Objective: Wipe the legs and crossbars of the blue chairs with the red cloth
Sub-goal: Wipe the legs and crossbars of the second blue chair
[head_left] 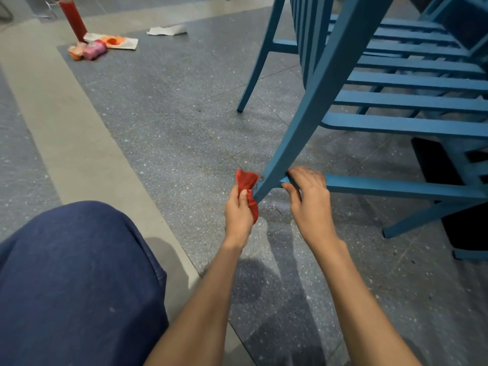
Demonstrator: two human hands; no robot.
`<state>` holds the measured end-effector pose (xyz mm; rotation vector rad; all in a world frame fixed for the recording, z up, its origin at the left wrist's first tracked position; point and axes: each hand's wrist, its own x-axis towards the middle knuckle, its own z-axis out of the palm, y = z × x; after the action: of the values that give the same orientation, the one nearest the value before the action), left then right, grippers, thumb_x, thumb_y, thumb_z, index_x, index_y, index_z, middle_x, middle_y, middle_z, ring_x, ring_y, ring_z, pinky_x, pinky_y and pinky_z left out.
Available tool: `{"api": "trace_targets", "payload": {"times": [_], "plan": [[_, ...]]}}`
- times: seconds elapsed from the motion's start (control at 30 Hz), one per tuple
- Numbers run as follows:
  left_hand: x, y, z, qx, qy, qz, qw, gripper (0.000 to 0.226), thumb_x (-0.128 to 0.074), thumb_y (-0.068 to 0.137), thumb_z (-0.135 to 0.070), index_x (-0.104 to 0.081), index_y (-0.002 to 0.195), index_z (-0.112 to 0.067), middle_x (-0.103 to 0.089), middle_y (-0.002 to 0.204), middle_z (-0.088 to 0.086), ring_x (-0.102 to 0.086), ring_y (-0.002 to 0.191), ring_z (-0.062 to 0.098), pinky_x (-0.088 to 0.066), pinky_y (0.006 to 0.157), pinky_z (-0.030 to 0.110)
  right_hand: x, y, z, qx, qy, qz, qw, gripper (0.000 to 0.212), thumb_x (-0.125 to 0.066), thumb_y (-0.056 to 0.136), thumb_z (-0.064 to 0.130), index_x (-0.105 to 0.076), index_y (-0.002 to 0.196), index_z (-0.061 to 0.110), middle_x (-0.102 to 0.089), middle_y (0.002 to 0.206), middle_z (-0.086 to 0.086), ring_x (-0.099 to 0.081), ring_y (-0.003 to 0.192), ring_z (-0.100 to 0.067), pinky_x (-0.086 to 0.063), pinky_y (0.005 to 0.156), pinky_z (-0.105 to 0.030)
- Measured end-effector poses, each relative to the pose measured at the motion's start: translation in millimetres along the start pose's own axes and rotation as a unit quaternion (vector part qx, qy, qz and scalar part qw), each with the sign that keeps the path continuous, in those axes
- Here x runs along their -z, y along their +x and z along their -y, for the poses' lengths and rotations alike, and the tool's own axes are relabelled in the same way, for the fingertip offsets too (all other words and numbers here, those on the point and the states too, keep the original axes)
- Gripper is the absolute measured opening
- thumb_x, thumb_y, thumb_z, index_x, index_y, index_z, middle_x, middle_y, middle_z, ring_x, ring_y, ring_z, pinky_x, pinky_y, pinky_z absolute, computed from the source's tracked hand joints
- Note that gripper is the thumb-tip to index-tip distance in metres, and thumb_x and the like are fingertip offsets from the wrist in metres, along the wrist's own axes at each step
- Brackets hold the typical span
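The chair (pixel 409 125) runs off the right edge. Left hand (pixel 239 210) grips the cloth (pixel 247 180); right hand (pixel 309 199) clasps the crossbar (pixel 396 187).

Bare floor (pixel 171 133) lies open left of the slanted chair leg (pixel 303 122), as far as the far leg (pixel 257 72). Right of it, the crossbar (pixel 396 187) and the seat slats (pixel 409 101) above close in a low gap. A blue-clad knee (pixel 79 273) fills the near left; a red bottle (pixel 72 18) and wrappers (pixel 105 44) sit well apart, far left
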<state>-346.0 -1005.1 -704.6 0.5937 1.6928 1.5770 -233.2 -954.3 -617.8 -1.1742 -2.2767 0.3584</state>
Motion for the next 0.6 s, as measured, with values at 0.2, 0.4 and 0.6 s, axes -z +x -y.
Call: {"api": "trace_targets", "payload": {"times": [0.2, 0.4, 0.6], "plan": [[-8, -10, -5, -0.059, 0.002, -0.038, 0.998, 0.026, -0.037, 0.102, -0.027, -0.057, 0.118, -0.021, -0.065, 0.096, -0.004, -0.060, 0.088, 0.010, -0.048, 0.081, 0.030, -2, 0, 1, 0.005, -0.007, -0.011, 1.000, 0.028, -0.063, 0.087, 0.007, -0.064, 0.115, 0.007, -0.067, 0.112, -0.007, -0.058, 0.109, -0.024, -0.038, 0.105, -0.050], [-3, 10, -10, 0.060, 0.010, -0.016, 0.998, 0.026, -0.035, 0.103, -0.019, -0.058, 0.117, -0.018, -0.065, 0.103, 0.004, -0.061, 0.096, 0.018, -0.046, 0.079, 0.026, -1, 0, 3, 0.003, -0.012, -0.015, 1.000, 0.026, -0.063, 0.087, 0.005, -0.064, 0.113, 0.007, -0.067, 0.110, -0.006, -0.058, 0.105, -0.024, -0.039, 0.102, -0.051], [-5, -2, -25, -0.032, -0.023, -0.008, 0.999, 0.022, -0.038, 0.102, -0.021, -0.059, 0.111, -0.024, -0.066, 0.100, 0.000, -0.063, 0.093, 0.013, -0.049, 0.083, 0.025, -1, -1, 4, 0.002, -0.014, -0.017, 1.000, 0.026, -0.062, 0.088, 0.007, -0.064, 0.114, 0.006, -0.067, 0.111, -0.007, -0.058, 0.106, -0.025, -0.039, 0.102, -0.051]]}}
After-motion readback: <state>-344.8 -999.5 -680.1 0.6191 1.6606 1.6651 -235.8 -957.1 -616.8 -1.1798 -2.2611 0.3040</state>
